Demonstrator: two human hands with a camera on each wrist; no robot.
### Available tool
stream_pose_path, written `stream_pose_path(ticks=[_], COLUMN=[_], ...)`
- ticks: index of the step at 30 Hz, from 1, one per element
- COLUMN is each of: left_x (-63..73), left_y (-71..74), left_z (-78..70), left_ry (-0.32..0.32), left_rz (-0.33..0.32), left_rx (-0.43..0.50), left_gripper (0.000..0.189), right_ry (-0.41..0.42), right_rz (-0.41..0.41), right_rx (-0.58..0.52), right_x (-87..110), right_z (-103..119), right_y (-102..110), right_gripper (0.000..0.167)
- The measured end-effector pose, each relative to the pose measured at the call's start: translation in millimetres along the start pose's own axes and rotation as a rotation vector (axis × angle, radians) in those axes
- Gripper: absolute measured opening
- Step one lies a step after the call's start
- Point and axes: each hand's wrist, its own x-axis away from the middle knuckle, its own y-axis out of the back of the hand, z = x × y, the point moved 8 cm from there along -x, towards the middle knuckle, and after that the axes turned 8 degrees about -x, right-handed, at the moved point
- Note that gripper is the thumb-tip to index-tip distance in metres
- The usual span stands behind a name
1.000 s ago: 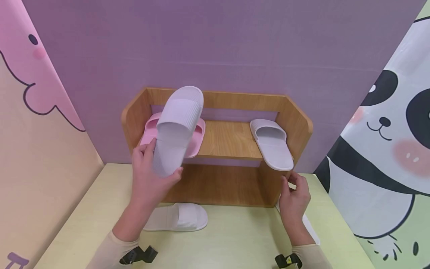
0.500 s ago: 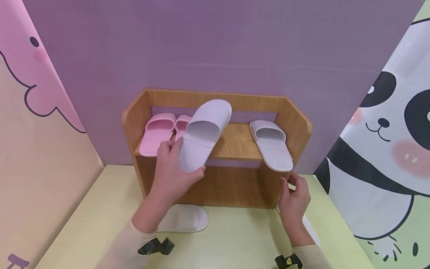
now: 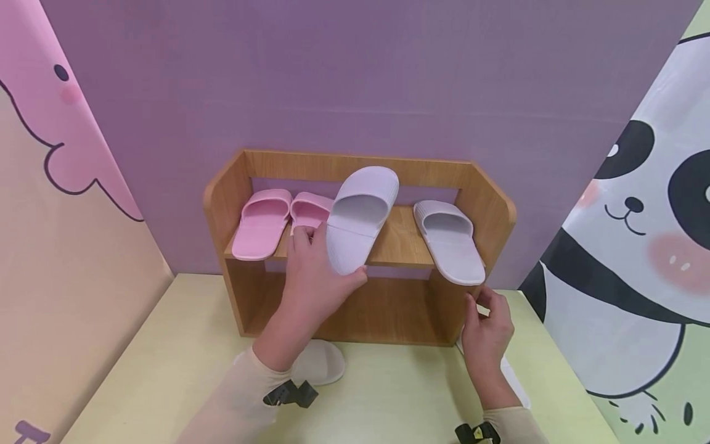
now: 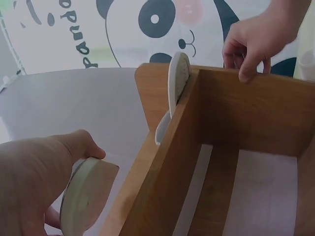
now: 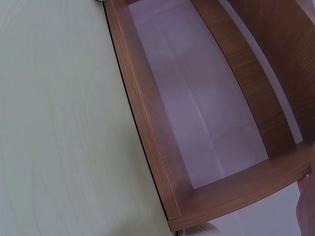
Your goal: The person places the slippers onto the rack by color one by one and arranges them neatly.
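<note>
My left hand (image 3: 313, 274) pinches a white slipper (image 3: 355, 237) by its heel end, thumb on one side and fingers on the other. The slipper is held tilted, toe up, in front of the upper shelf of a wooden shoe rack (image 3: 355, 333), beside two pink slippers (image 3: 262, 225). Its toe strap overlaps the back rail in the head view. My right hand (image 3: 488, 327) grips the front edge of the rack's right side panel, just below another white slipper (image 3: 452, 246) on the upper shelf. In the left wrist view, the held slipper (image 4: 88, 196) is seen edge-on.
A further white slipper (image 3: 322, 364) lies on the pale table (image 3: 399, 394) before the rack, partly covered by my left forearm. Behind my right wrist a white object (image 3: 514, 385) shows on the table. A purple wall (image 3: 355, 74) stands close behind the rack.
My left hand has carried the white slipper rightward, from over the pink slippers to the middle of the upper shelf, and slightly lower. My right hand stays at the side panel.
</note>
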Motion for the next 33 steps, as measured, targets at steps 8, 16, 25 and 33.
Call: stream_pose_path(ticks=[8, 16, 25, 33], left_x=[-7.4, -15.5, -18.5, -21.8], left_y=[-17.1, -30.8, -41.7, -50.3], left_z=[-17.5, -31.5, -40.4, -44.7], left_ry=[0.017, 0.019, 0.027, 0.036], left_rz=[0.053, 0.082, 0.142, 0.183], left_rx=[-0.080, -0.217, -0.290, -0.334], left_gripper=[0.096, 0.098, 0.096, 0.091], right_ry=[-0.019, -0.027, -0.017, -0.027], right_rz=[0.016, 0.016, 0.013, 0.019], right_rx=[0.017, 0.016, 0.002, 0.008], right_x=[2.3, 2.7, 1.7, 0.6], right_z=[-5.3, -5.1, -1.7, -2.4], right_y=[-0.7, -0.1, -0.1, -1.3], right_gripper=[0.025, 0.024, 0.025, 0.025])
